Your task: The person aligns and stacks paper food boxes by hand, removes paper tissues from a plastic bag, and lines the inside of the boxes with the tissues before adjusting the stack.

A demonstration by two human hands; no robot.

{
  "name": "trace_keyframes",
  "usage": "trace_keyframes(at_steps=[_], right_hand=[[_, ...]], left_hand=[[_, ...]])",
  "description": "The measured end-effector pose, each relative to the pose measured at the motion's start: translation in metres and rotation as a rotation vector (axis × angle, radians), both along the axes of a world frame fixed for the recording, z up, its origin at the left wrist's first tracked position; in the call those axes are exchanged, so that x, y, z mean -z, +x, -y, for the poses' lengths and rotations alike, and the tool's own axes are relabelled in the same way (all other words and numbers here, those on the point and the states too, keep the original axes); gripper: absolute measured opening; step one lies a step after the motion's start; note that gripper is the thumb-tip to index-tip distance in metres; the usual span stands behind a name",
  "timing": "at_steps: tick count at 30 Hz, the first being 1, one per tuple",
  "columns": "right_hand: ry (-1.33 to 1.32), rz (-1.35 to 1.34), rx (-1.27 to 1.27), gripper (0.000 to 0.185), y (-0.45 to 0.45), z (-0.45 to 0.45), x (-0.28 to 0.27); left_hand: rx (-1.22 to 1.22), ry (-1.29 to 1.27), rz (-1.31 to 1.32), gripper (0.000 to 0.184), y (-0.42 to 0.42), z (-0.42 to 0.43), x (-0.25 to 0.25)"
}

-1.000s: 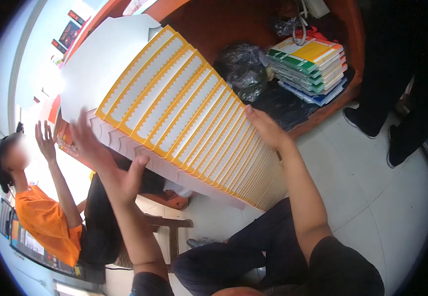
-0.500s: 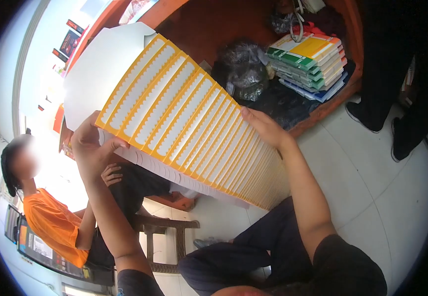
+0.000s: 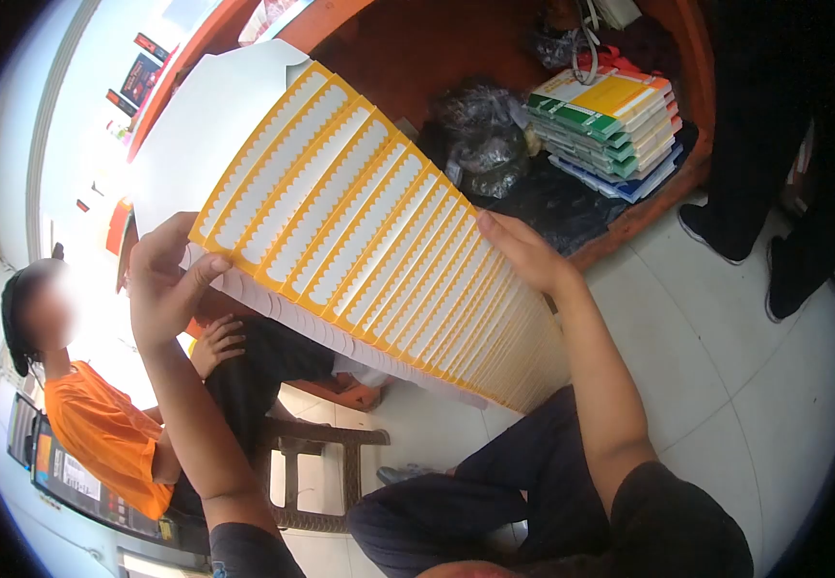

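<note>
A long fanned stack of yellow-and-white printed cards [image 3: 340, 231] slants across the middle of the view, its lower end near my lap. Each overlapping card shows a yellow border around a white, wavy-edged panel. My left hand [image 3: 169, 279] is at the upper left corner of the stack, thumb by the front edge and fingers partly hidden behind. At the right edge, my right hand [image 3: 525, 252] grips the stack from the side, with some fingers out of sight behind it. A large white sheet [image 3: 206, 116] sticks out beyond the far end.
An orange-red shelf unit [image 3: 369, 48] holds a pile of green, yellow and white boxes [image 3: 602, 116] and dark plastic bags [image 3: 480, 144]. A person in an orange shirt [image 3: 100, 424] sits at left near a brown stool [image 3: 326, 438]. Another person's dark shoes [image 3: 716, 231] stand on the tiles.
My left hand has slid slightly left, its thumb pulled back toward the stack's corner. My right hand keeps its place on the right edge.
</note>
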State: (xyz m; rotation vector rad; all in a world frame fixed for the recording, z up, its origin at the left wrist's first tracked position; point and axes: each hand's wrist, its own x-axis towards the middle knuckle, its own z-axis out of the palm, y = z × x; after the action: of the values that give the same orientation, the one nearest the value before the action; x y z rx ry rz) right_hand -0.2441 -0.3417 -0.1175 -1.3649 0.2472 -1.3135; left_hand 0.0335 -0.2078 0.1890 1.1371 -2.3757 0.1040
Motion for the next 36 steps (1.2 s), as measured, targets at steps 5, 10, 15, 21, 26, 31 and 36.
trace_keyframes(at_steps=[5, 10, 15, 21, 26, 31, 36], right_hand=[[-0.018, -0.030, -0.025, 0.060, -0.001, 0.014, 0.011], [-0.026, -0.008, -0.019, 0.059, -0.001, 0.013, 0.013], [-0.010, -0.043, 0.007, 0.057, -0.001, 0.014, 0.014], [0.014, -0.020, -0.023, 0.058, 0.000, 0.016, 0.016], [0.114, -0.049, -0.002, 0.058, 0.000, 0.009, 0.011], [0.046, -0.061, 0.021, 0.059, -0.001, 0.011, 0.013], [0.003, -0.096, 0.047, 0.059, -0.007, 0.005, 0.006]], left_hand=[[-0.060, 0.189, 0.151, 0.044, 0.002, -0.002, -0.025], [-0.019, 0.123, 0.076, 0.070, -0.043, 0.017, -0.033], [-0.357, -0.129, 0.278, 0.077, -0.108, 0.062, -0.051], [-0.441, -0.289, 0.606, 0.064, -0.167, 0.096, -0.029], [-0.386, -0.133, 0.652, 0.032, -0.184, 0.095, -0.034], [-0.409, -0.144, 0.491, 0.032, -0.175, 0.096, -0.028], [-0.448, -0.108, 0.435, 0.037, -0.168, 0.091, -0.033]])
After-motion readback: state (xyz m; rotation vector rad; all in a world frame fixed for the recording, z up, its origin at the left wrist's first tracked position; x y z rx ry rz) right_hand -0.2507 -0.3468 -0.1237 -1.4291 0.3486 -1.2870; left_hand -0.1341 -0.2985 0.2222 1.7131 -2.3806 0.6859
